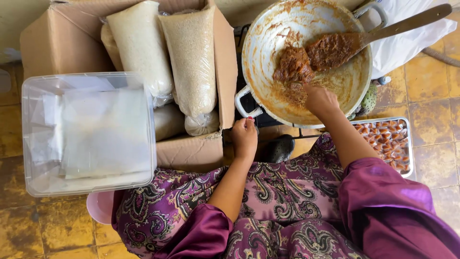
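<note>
Left hand (245,136) grips the pan (268,43) by its handle, fingers curled shut. Right hand (320,100) dips into the brown paste (293,64), fingers pinched, hold unclear. A wooden spoon (383,31) rests inside.

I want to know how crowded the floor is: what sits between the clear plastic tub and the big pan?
In the head view, an open cardboard box of bagged white grain sits between the clear tub and the pan.
</note>
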